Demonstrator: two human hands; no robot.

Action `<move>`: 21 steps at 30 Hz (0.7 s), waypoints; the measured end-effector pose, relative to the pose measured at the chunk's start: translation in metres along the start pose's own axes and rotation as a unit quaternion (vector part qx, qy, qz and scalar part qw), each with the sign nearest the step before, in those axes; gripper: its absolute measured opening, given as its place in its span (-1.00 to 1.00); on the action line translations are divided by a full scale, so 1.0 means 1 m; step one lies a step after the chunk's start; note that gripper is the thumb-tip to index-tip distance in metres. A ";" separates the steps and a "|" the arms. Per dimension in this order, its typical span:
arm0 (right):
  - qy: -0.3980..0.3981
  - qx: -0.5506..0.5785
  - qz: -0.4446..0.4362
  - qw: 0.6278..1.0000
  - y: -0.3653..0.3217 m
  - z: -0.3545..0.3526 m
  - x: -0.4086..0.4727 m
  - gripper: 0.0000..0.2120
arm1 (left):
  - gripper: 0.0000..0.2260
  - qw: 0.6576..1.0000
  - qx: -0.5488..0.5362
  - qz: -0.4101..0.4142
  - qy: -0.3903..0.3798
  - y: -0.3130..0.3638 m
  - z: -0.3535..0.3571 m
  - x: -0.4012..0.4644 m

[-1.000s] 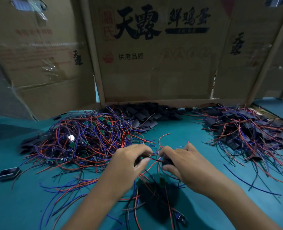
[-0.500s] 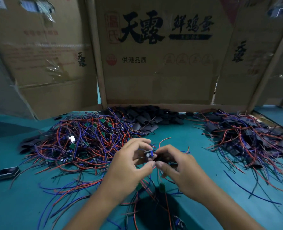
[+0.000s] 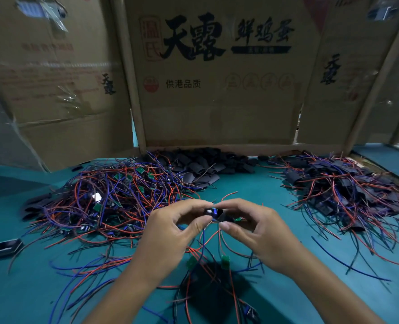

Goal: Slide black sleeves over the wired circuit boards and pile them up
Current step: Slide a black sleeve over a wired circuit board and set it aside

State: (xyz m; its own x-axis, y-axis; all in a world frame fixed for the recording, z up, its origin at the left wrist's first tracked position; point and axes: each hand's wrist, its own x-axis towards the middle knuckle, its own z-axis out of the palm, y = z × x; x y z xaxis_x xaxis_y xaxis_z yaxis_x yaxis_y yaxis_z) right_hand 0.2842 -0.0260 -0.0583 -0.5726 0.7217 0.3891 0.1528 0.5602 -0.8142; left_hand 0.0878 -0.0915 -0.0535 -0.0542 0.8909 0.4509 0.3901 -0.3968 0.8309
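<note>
My left hand (image 3: 168,232) and my right hand (image 3: 259,230) meet above the teal table (image 3: 252,190). Between their fingertips they pinch a small wired circuit board (image 3: 212,212) and a black sleeve (image 3: 224,216); the board's end sits at the sleeve's mouth. Its red and blue wires hang down between my wrists. A pile of bare wired boards (image 3: 114,199) lies to the left. Loose black sleeves (image 3: 201,164) are heaped at the back. Sleeved boards (image 3: 341,190) are piled on the right.
Cardboard walls (image 3: 217,90) close off the back and sides of the table. A small black box (image 3: 5,247) lies at the far left. Loose wires and two green boards (image 3: 225,261) lie under my hands near the table's front edge.
Both hands have risen slightly and the fingertips have spread around the board and sleeve. The camera has tilted a little downward.
</note>
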 end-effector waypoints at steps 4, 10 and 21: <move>-0.015 0.007 0.005 1.000 0.004 -0.002 0.000 -0.81 | -0.84 0.998 0.056 0.035 0.009 0.002 -0.001 0.000; -0.031 0.077 0.033 0.996 0.004 -0.003 0.001 -0.79 | -0.88 0.989 0.113 0.098 0.005 0.006 0.001 -0.001; 0.001 0.200 0.103 0.974 0.001 0.007 0.003 -0.77 | -0.92 0.998 -0.049 -0.049 0.007 0.000 0.014 -0.004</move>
State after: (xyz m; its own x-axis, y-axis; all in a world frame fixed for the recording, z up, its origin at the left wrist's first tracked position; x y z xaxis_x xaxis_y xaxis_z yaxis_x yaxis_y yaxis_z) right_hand 0.2769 -0.0264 -0.0606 -0.5621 0.8024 0.2007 -0.0629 0.2005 -0.9777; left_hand 0.1004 -0.0919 -0.0600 -0.1014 0.9235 0.3700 0.2905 -0.3282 0.8988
